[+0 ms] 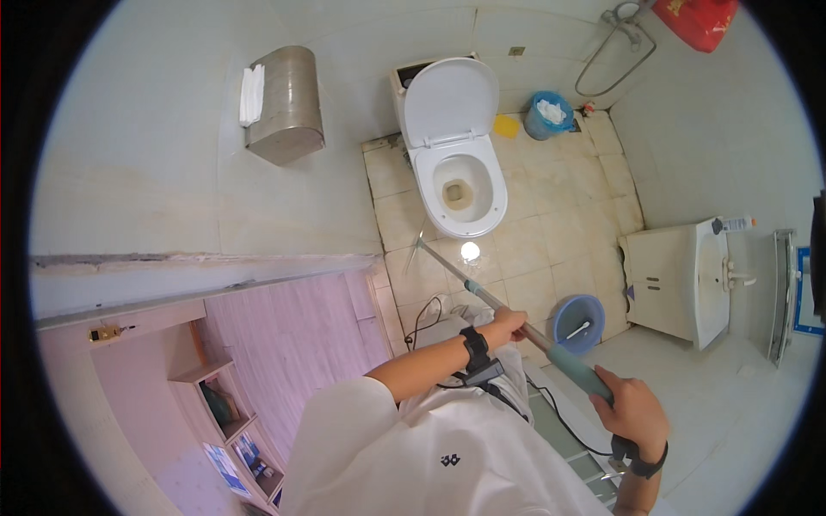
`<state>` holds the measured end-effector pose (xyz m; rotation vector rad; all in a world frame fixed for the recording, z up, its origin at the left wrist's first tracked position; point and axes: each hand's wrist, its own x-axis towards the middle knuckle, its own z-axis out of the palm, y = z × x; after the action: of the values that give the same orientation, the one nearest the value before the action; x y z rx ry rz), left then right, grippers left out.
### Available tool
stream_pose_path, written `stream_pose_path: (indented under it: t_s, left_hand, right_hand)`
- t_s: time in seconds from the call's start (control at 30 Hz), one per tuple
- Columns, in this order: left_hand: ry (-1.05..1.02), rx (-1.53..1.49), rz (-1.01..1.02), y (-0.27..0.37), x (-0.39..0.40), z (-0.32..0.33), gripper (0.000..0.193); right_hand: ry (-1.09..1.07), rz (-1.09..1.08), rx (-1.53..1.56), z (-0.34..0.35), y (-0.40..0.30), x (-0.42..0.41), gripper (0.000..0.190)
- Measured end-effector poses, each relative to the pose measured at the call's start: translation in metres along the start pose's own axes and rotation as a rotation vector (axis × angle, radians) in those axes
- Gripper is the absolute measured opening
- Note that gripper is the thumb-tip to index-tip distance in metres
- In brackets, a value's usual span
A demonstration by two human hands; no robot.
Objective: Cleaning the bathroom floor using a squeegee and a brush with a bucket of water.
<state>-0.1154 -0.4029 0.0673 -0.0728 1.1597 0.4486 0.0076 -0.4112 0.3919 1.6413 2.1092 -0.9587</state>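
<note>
My left hand (510, 323) is wrapped around the metal shaft of a long telescopic handle (488, 297). My right hand (634, 406) grips its green sleeve at the upper end. The handle slants down and away to the left, ending in a narrow head (419, 242) that looks like a floor squeegee, at the tiles beside the toilet's front. It shows nearly edge-on, so its exact type is unclear. Just beyond stands a white toilet (461, 193) with lid and seat raised and brownish staining inside the bowl.
A blue basin (579, 324) holding a white brush sits right of the handle. The washbasin cabinet (664, 280) lines the right wall. A blue waste bin (548, 116) and yellow object (506, 126) lie beyond the toilet. A metal paper dispenser (287, 103) juts from the left wall.
</note>
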Motion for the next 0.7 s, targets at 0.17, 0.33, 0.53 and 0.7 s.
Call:
stream_pose_path:
  t_s: [0.17, 0.33, 0.53, 0.7]
  left_hand:
    - [0.176, 0.073, 0.277, 0.038, 0.004, -0.039, 0.013]
    - [0.316, -0.011, 0.492, 0.070, 0.061, -0.101, 0.020]
    - [0.372, 0.429, 0.424, 0.101, 0.058, -0.135, 0.028]
    - [0.380, 0.620, 0.366, 0.073, 0.101, -0.146, 0.047]
  right_hand:
    - [0.068, -0.064, -0.032, 0.025, -0.029, 0.029, 0.036]
    - [0.155, -0.193, -0.004, 0.063, -0.036, 0.082, 0.037]
    - [0.116, -0.154, 0.145, 0.145, -0.023, 0.142, 0.040]
    - [0.288, -0.267, 0.439, 0.209, -0.012, 0.153, 0.039]
